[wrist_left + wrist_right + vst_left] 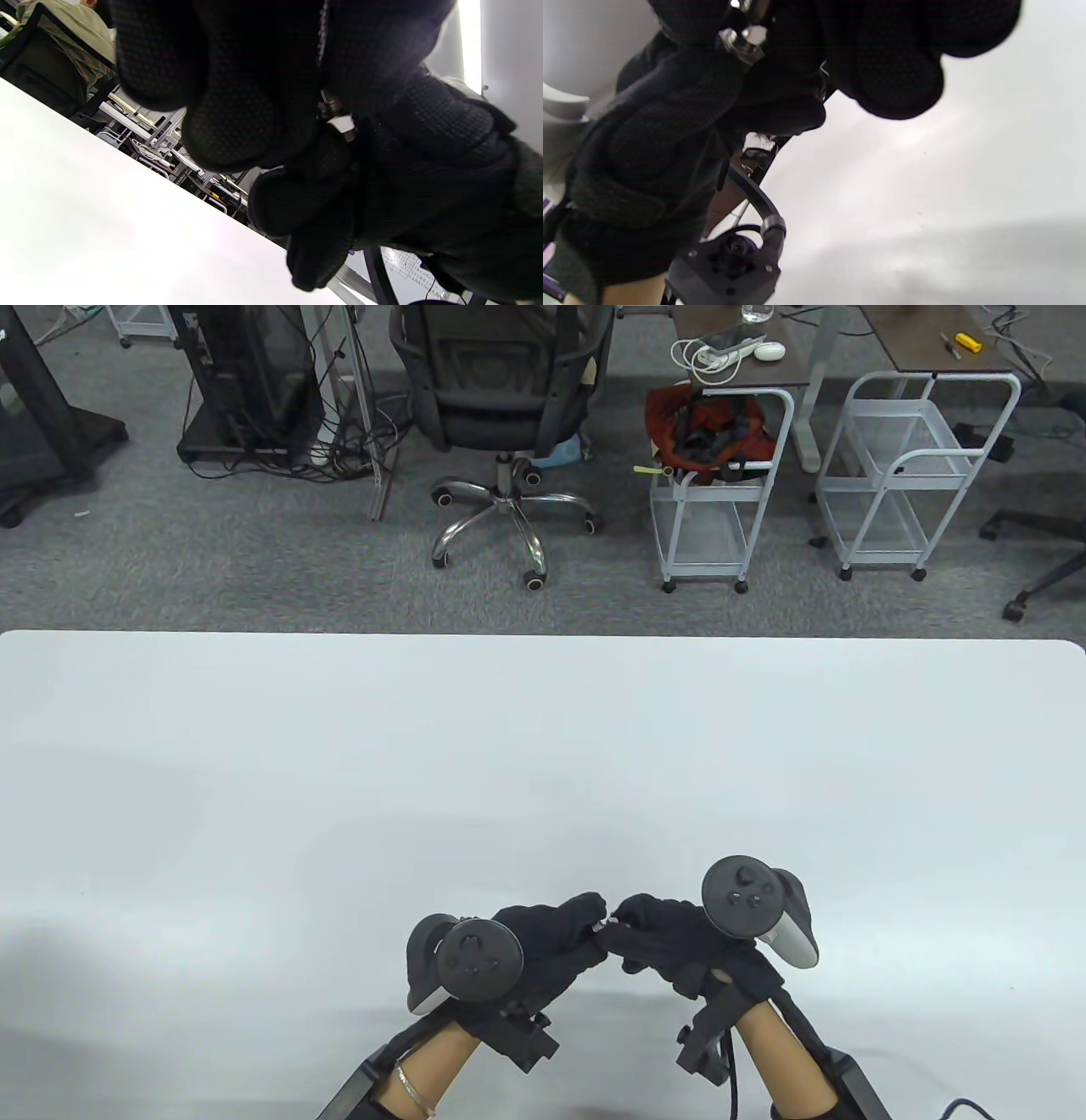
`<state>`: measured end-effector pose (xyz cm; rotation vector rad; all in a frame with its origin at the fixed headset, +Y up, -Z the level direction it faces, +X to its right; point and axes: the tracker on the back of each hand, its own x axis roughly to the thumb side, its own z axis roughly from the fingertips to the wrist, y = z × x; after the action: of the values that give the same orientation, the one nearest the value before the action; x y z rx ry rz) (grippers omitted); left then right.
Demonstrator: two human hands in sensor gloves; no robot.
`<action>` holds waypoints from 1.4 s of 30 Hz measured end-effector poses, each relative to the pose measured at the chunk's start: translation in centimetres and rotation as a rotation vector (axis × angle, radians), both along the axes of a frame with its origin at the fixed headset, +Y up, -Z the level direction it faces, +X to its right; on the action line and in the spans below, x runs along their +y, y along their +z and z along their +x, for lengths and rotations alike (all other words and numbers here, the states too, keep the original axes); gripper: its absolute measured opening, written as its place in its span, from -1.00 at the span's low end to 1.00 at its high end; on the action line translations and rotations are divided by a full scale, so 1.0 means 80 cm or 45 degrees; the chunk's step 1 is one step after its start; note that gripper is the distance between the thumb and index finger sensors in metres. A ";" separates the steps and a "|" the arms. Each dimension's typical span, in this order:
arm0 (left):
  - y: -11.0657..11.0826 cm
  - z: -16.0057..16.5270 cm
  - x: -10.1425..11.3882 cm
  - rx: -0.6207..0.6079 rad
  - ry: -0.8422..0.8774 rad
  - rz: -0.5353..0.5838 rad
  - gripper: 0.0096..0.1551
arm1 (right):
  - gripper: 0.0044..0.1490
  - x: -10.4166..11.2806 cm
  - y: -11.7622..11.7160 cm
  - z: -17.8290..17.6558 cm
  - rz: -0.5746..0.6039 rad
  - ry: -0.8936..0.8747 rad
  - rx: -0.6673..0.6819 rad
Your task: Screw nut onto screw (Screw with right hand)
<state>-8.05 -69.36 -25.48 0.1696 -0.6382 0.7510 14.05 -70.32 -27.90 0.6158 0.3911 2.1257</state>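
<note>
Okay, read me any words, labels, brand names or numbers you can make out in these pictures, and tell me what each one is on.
No text can be read in any view.
The trackers on the left hand and the right hand show only unlabelled buttons.
The small metal parts pinched between the fingertips show no readable marking.
A printed sheet in the left wrist view is too small and blurred to read.

Both hands are hovering over the near edge of the table (543, 746), the left hand (543, 950) sitting left of the right hand (679, 937), fingertips meeting at a small metal piece (603, 924) between them. Behind the table, an office chair (505, 398) is standing on the floor, with two wire carts (721, 492) standing to its right.
</note>
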 end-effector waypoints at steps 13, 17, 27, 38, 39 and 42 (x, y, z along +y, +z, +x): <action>-0.001 0.000 0.001 -0.026 0.035 -0.009 -0.45 | -0.42 -0.001 0.000 0.001 0.128 -0.084 -0.160; 0.000 0.000 -0.001 -0.016 0.044 -0.031 -0.46 | -0.38 -0.003 0.001 0.002 0.056 -0.080 -0.088; -0.002 0.001 -0.005 -0.013 0.048 -0.052 -0.46 | -0.37 -0.005 0.000 0.002 0.048 -0.049 -0.078; 0.000 0.000 -0.002 0.007 0.018 -0.010 -0.47 | -0.37 -0.005 0.002 -0.002 0.039 0.005 -0.037; 0.000 0.001 -0.002 0.008 0.017 -0.011 -0.47 | -0.39 -0.005 0.001 -0.002 0.113 -0.015 -0.067; 0.001 0.002 -0.002 0.002 0.048 -0.024 -0.47 | -0.41 -0.006 0.003 -0.001 0.179 -0.106 -0.222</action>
<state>-7.93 -69.50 -25.42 0.1655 -0.6281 0.7931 13.93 -70.79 -27.67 0.5114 0.1181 2.1189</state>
